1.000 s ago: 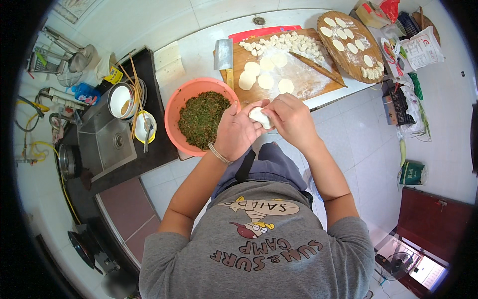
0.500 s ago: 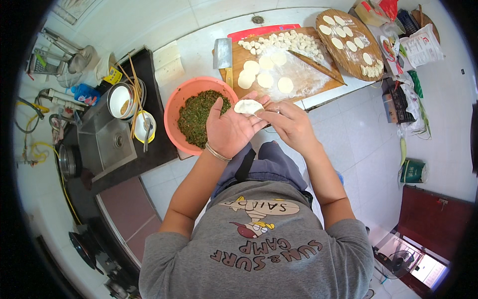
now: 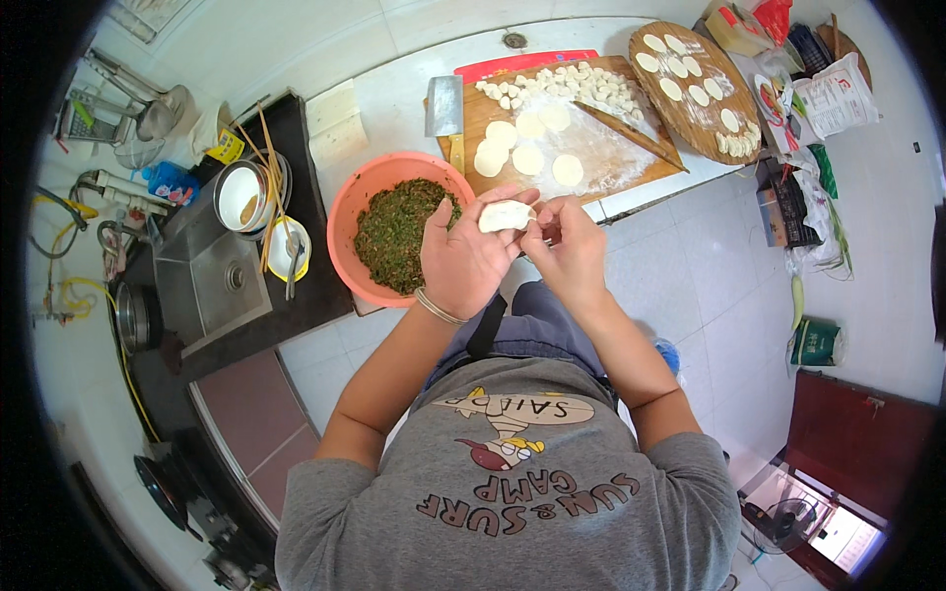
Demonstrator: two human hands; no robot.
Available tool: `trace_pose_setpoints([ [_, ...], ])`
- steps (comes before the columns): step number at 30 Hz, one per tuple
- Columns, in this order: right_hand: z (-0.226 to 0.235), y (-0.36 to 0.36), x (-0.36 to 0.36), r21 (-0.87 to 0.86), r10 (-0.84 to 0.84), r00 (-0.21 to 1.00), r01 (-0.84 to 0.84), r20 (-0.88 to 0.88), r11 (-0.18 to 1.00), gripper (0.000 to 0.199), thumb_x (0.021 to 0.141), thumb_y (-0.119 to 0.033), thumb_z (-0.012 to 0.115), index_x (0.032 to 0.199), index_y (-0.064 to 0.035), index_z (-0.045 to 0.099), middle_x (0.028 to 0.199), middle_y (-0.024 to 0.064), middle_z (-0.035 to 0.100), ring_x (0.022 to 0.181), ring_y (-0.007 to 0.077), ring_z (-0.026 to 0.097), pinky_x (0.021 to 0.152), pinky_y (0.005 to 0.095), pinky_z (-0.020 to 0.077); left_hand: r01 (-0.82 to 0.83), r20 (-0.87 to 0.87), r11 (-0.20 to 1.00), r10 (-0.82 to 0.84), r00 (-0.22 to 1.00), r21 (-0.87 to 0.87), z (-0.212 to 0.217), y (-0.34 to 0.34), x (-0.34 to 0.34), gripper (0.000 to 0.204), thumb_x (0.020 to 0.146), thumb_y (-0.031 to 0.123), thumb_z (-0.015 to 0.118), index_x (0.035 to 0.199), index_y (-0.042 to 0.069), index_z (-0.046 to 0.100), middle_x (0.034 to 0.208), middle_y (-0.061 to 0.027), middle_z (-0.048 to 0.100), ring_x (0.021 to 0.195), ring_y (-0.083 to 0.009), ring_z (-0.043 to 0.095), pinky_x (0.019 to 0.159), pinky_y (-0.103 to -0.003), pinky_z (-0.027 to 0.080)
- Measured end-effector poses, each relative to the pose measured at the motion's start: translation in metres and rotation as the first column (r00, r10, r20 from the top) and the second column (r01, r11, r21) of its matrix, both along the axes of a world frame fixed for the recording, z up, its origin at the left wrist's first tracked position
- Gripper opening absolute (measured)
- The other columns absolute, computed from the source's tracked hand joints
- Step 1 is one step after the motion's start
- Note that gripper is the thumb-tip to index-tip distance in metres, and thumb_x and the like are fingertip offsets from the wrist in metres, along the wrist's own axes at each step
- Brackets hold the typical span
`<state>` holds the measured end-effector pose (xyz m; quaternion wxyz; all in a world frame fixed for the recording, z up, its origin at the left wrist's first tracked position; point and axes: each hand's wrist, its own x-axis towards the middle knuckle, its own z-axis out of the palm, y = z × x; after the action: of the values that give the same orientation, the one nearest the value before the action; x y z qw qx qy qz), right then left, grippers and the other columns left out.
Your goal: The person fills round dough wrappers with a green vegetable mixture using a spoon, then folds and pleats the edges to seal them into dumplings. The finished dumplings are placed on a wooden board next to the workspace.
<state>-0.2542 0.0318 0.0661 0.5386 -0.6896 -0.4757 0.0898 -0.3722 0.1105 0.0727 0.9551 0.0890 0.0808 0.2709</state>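
A white half-moon dumpling lies across the fingers of my left hand, which is turned palm up and cradles it. The fingertips of my right hand pinch together at the dumpling's right end. Just left of my hands stands a pink basin holding chopped green filling. Beyond them, on a floured wooden cutting board, are several round dough wrappers, many small dough pieces and a slanted rolling pin.
A cleaver rests at the board's left edge. At the far right, a round wooden board carries more wrappers and a cluster of formed dumplings. To the left are a metal sink and a white bowl with utensils.
Both hands have shifted slightly right with the dumpling. The dumpling has turned a little, and my right fingers have curled in more tightly at its right end.
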Motion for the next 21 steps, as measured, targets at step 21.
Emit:
trace_pose_setpoints([
  [21,0.015,0.0,0.024,-0.103,0.331,0.911,-0.315,0.244,0.943,0.014,0.074,0.0,0.069,0.086,-0.0025,0.064,0.082,0.0096,0.064,0.069,0.0206,0.062,0.058,0.0284,0.05,0.079,-0.109,0.997,-0.076,0.991,0.023,0.004,0.007,-0.014,0.07,0.094,0.051,0.024,0.128,-0.009,0.038,0.133,-0.0278,0.042,0.126,-0.0345,0.04,0.109,-0.048,0.028],
])
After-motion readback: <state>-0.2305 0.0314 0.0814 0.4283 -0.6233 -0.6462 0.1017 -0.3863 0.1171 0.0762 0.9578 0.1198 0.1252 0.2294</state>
